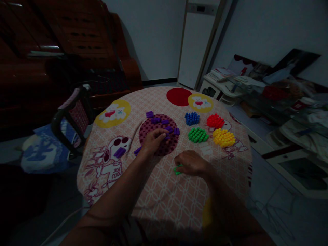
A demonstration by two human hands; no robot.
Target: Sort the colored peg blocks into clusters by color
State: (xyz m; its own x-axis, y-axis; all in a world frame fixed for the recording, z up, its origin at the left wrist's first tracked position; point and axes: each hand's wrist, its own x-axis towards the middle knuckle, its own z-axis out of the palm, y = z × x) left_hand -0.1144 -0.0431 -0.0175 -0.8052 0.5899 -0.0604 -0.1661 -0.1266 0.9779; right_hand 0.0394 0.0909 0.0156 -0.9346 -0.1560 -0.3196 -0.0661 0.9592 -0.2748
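My left hand (pixel 154 140) reaches over the dark red checked circle on the cloth, its fingers pinched on a small purple piece (pixel 167 136). Other purple pieces (pixel 155 120) lie loose around it, one farther left on the dog print. Near the table's front middle, my right hand (pixel 191 162) has its fingers closed on a small green piece (pixel 177 170), partly hidden by them. Beyond it stand clusters of upright pegs: green pegs (pixel 198 135), blue pegs (pixel 192 118), red pegs (pixel 215 121) and yellow pegs (pixel 224 137).
A patterned cloth covers the round table (pixel 164 191). At the left stands a chair (pixel 74 119), with a wooden bench (pixel 89 61) behind it. On the right is a cluttered glass-topped cabinet (pixel 271 102). A tall white unit (pixel 197 44) stands at the back wall.
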